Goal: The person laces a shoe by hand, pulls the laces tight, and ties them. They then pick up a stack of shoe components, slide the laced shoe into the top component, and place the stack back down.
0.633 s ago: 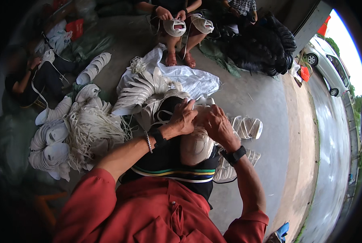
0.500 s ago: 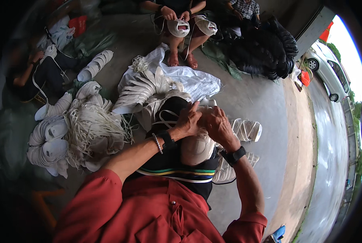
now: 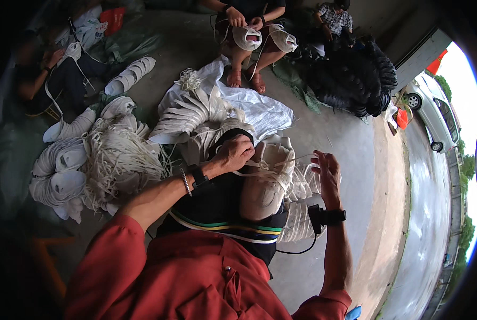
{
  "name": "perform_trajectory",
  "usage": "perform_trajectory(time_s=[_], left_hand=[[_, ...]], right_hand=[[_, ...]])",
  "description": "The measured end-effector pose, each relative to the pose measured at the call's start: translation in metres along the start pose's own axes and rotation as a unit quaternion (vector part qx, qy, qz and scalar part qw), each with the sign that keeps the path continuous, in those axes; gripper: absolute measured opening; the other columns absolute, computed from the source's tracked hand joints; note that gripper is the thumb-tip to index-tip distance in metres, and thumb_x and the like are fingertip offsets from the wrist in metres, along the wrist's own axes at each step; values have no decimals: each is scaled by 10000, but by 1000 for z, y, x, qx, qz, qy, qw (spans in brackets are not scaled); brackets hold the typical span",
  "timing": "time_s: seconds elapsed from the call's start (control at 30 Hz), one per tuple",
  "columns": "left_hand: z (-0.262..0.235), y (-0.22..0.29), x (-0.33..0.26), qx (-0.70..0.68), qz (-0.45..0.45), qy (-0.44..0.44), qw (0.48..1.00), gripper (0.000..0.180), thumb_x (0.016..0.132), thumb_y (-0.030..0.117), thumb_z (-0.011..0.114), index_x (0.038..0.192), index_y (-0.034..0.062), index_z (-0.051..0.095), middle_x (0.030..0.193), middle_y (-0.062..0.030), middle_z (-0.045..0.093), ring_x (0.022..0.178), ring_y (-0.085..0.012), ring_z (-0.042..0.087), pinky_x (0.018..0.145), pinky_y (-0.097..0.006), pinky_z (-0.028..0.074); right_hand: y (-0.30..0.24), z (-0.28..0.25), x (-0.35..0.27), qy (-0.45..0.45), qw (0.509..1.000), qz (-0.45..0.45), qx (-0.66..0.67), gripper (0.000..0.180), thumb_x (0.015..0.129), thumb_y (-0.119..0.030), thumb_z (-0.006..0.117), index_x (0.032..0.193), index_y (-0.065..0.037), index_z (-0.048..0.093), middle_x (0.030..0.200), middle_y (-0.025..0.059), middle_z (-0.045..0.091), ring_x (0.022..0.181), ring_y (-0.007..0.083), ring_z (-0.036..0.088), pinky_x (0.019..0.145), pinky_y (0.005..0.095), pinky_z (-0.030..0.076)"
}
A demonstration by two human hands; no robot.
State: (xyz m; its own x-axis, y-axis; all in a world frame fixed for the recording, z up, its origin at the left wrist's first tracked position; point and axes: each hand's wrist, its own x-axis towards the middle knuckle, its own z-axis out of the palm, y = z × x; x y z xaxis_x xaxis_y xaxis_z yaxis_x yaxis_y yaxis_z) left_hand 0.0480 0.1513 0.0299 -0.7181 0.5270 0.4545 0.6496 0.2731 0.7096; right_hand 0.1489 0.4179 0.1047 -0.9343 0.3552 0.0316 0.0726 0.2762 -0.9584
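Observation:
A cream-white shoe upper [image 3: 264, 193] rests over my knee, its toe toward me. A pale shoelace [image 3: 301, 158] runs out of its upper part to both sides. My right hand [image 3: 328, 168], off to the right of the upper, pinches one end between thumb and fingers. Left of the upper, my left hand [image 3: 234, 153] is closed with the fingers curled in, at the lace's other side; most of what lies inside that fist is hidden. The lace crosses over the upper between the two hands.
Left of me lie stacked white uppers [image 3: 68, 160] and a tangle of laces [image 3: 118, 160]. More uppers [image 3: 190, 114] lie on a white sack [image 3: 268, 109] ahead. Laced uppers [image 3: 297, 226] sit by my right knee. Co-workers sit around; black shoe parts [image 3: 350, 80] are heaped far right.
My hands were together at the upper's far end; now they are apart, the right drawn out rightward with the lace, the left back to the left. More of the upper shows.

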Motion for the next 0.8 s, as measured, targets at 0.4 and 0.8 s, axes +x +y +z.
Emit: perform_trajectory(time_s=[0.4,0.8], left_hand=[[-1,31,1,88,71,-43,993,106,669,41,623,735,35,541,1007,-129,503,1028,-307,477,867,-400,396],[-172,-152,-106,374,-227,40,898,166,625,-28,504,692,50,374,789,-105,419,773,-343,455,608,-434,358]], right_hand=[[-16,-12,-6,-103,888,117,432,176,932,-166,419,781,-79,444,618,-12,395,550,102,416,510,235,346],[89,-423,-95,153,837,-10,526,147,878,-70,470,737,-32,478,640,33,458,604,136,468,622,243,495]])
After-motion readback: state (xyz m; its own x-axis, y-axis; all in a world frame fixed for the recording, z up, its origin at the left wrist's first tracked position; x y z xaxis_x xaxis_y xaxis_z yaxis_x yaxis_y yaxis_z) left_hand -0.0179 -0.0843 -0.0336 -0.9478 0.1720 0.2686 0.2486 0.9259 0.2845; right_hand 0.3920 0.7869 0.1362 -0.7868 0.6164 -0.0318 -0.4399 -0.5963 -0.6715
